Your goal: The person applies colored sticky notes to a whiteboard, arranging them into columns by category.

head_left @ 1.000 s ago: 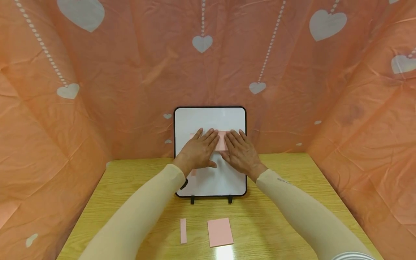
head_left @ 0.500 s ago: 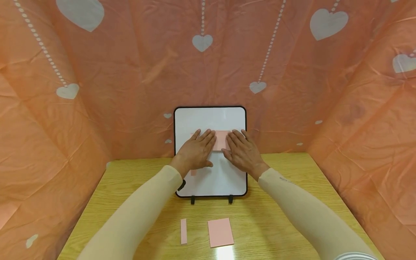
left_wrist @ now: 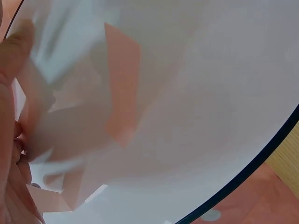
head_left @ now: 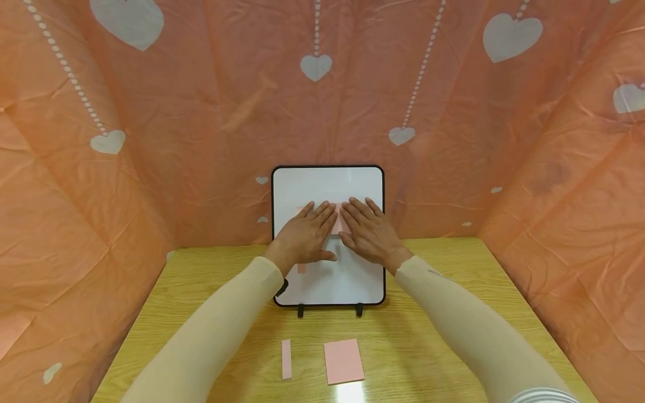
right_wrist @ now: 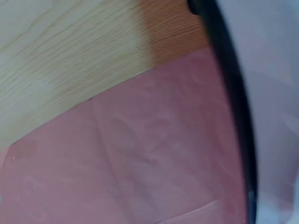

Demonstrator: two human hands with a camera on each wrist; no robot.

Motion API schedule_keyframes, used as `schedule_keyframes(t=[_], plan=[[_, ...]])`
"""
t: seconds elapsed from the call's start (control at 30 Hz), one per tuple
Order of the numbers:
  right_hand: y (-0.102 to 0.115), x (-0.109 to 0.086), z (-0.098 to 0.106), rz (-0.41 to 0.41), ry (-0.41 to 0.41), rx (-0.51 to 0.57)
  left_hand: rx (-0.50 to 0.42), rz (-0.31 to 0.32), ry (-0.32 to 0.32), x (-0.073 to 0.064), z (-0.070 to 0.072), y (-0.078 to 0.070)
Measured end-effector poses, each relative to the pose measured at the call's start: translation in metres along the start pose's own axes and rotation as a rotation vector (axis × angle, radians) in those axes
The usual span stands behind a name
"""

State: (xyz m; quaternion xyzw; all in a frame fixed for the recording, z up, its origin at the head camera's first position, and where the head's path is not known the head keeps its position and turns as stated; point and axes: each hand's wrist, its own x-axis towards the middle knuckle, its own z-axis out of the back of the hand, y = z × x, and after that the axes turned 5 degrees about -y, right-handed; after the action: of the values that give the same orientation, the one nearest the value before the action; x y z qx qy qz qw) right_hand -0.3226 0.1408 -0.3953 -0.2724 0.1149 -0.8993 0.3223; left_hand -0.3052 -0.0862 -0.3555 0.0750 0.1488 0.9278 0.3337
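Note:
A pink sticky note (head_left: 337, 225) lies against a small upright whiteboard (head_left: 330, 288). My left hand (head_left: 302, 232) rests with straight fingers over the note's left part. From the other side, my right hand (head_left: 370, 235) presses flat fingers over its right part, so just a narrow middle band shows. Below my left hand, the end of a pink paper strip (head_left: 302, 268) is seen on the board; the left wrist view shows a longer stretch of pink strip (left_wrist: 124, 88). The right wrist view catches the board's black edge (right_wrist: 236, 93), without the hand.
On the wooden table (head_left: 201, 313) in front of the board lie a loose pink strip (head_left: 286, 360) and a pink sticky-note pad (head_left: 344, 361). Two black feet (head_left: 300, 311) hold the board. An orange cloth with hearts (head_left: 227, 140) hangs behind and at both sides.
My right hand first shifts slightly right, then slides left over the note, closer to my left hand. Less of the note shows now. My left hand stays almost in place.

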Motion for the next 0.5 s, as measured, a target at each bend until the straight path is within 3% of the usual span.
schedule_keyframes(t=[0.3,0.5], plan=[[-0.014,-0.020,-0.002,-0.055,-0.011,-0.020,-0.043,0.011,0.003,0.002,-0.001,0.000],[-0.009,-0.013,0.001,-0.053,-0.030,-0.011,-0.025,0.004,0.007,0.002,-0.002,0.000]])
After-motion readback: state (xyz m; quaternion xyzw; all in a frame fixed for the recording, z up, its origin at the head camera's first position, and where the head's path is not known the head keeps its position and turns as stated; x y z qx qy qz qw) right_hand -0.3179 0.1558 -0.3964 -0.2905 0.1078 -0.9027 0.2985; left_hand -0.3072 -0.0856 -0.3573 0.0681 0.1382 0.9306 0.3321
